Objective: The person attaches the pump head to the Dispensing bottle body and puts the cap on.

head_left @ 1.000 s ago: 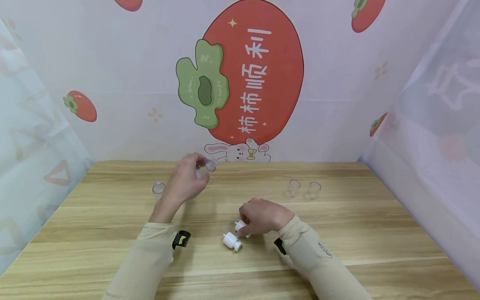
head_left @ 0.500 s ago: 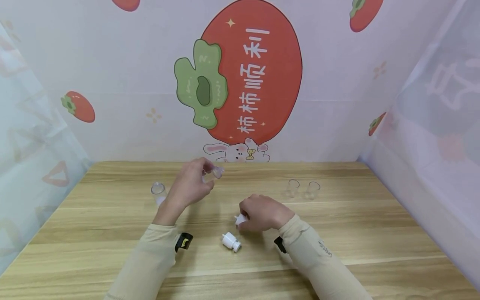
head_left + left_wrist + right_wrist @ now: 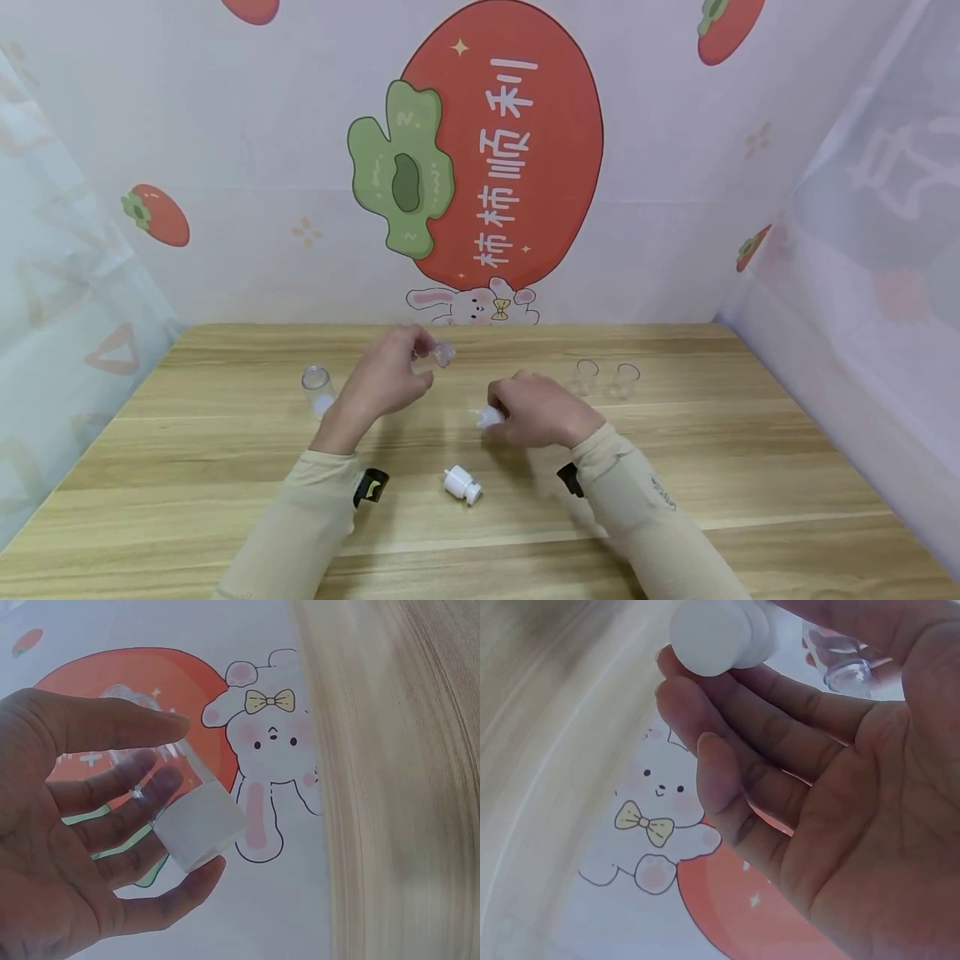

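My left hand (image 3: 386,375) grips a small clear bottle (image 3: 199,825) with a white bottom, held tilted above the table with its mouth turned to the right. In the left wrist view the thumb and fingers lie around it. My right hand (image 3: 540,408) pinches a white pump head (image 3: 490,417) between thumb and fingers, just to the right of that bottle and lower in the head view. The round white end of this pump head shows in the right wrist view, partly hidden by the hand. A second white pump head (image 3: 462,484) lies on its side between the forearms.
Another clear bottle (image 3: 318,387) with a white bottom stands left of my left hand. Two clear caps or cups (image 3: 587,379) stand at the right, beyond my right hand. The wooden table (image 3: 750,467) ends at a printed cloth backdrop (image 3: 675,250).
My right hand has lifted its pump head off the table, away from the other one, and moved it up and forward. My left hand has moved the bottle slightly right and lower.
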`<state>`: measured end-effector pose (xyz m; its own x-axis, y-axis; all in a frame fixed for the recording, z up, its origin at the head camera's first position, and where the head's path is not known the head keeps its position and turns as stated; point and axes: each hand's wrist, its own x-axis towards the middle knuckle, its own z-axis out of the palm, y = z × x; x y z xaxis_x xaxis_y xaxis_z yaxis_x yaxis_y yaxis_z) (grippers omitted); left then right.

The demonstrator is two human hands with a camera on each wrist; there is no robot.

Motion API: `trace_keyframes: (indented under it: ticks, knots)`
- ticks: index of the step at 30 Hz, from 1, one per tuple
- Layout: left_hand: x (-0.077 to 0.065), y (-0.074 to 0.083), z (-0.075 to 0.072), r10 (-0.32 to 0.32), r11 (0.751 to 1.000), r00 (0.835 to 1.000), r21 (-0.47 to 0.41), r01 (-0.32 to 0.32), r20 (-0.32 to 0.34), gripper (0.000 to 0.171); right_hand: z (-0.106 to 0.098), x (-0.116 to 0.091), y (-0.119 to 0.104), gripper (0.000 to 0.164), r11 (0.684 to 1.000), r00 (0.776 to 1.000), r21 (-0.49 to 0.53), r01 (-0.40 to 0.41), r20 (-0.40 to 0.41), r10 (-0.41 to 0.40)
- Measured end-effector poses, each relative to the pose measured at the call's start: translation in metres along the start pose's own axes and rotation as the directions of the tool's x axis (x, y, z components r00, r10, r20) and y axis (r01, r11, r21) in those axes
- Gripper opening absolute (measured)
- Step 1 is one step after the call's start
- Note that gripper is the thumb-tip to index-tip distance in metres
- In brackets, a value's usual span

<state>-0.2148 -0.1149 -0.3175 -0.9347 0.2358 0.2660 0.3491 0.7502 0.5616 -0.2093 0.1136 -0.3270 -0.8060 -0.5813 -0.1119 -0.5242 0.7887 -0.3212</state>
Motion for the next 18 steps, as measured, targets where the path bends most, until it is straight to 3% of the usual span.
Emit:
trace_keyframes:
  ticks: [18]
  knots:
    - [-0.002, 0.007, 0.004, -0.012, 0.999, 0.996, 0.041, 0.008, 0.093, 0.028, -0.019, -0.009, 0.011, 0.020, 0.997, 0.984, 0.033, 0.073, -0.163, -0.066]
